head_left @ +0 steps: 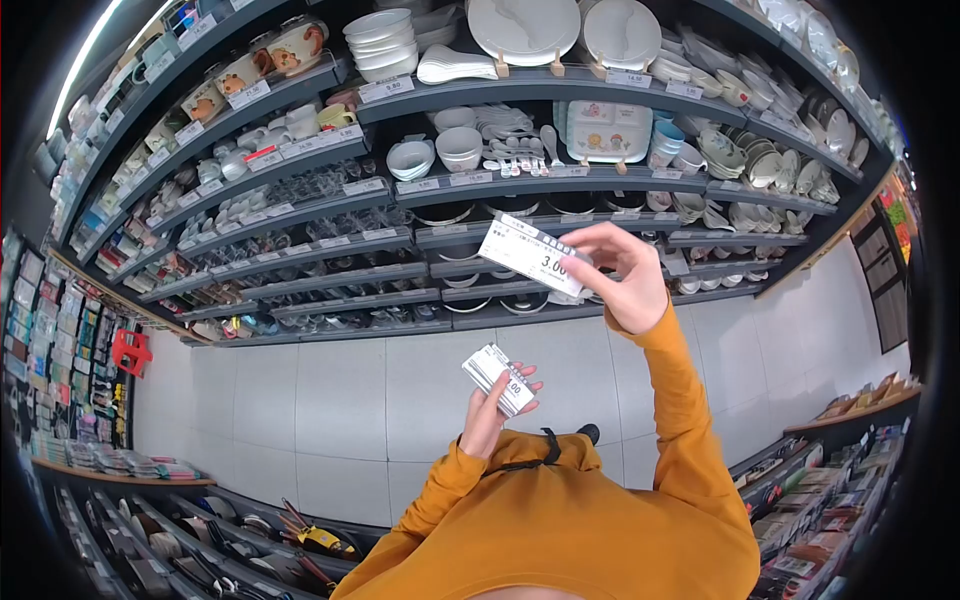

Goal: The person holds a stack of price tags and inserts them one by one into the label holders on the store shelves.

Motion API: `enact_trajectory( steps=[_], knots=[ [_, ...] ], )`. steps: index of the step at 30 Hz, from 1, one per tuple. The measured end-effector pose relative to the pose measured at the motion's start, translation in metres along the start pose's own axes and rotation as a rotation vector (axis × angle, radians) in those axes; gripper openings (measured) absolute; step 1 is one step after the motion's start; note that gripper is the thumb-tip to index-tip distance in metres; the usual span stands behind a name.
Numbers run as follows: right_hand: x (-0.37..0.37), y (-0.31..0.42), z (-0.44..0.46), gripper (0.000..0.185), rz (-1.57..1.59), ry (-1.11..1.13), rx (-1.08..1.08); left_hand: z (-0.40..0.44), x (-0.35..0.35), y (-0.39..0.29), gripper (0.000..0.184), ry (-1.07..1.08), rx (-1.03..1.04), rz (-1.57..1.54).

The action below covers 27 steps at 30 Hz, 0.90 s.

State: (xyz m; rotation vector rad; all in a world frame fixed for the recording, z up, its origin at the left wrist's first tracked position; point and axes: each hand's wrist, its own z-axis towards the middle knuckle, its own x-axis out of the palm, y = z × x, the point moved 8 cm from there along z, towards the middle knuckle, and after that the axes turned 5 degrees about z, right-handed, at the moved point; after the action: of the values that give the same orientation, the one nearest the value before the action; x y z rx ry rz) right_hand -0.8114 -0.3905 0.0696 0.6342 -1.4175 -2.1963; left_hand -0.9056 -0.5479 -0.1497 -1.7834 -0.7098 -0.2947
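Between the thumb and fingers of my right hand point(625, 275) is a white price tag point(520, 256) printed "3.00", raised in front of the lower shelves. My left hand point(488, 412) is lower, near my waist, wrapped round a stack of price tags point(490, 370) with black print. My thumb lies across the top tag and covers part of its number. Behind the raised tag runs a dark shelf edge point(470, 233) with bowls on it, partly hidden by the tag and my right hand.
Tiered shelves hold white bowls point(458, 147), large plates point(523, 30), spoons point(518, 155) and a divided tray point(607, 132). Price labels point(386, 89) line the shelf edges. Grey floor tiles point(340, 400) lie below. A red basket point(131, 352) stands at left, and shelving point(820, 500) is behind me.
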Motion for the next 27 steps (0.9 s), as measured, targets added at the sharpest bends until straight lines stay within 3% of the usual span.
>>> enact_trajectory(
  steps=[5,27],
  knots=[
    [0.005,0.028,0.009,0.021,-0.089,-0.001,-0.101,-0.003,0.001,0.000,0.041,0.039,-0.023,-0.018],
    [0.022,0.042,0.010,0.022,-0.159,-0.042,-0.153,-0.013,-0.033,0.000,0.042,0.046,-0.038,0.003]
  ],
)
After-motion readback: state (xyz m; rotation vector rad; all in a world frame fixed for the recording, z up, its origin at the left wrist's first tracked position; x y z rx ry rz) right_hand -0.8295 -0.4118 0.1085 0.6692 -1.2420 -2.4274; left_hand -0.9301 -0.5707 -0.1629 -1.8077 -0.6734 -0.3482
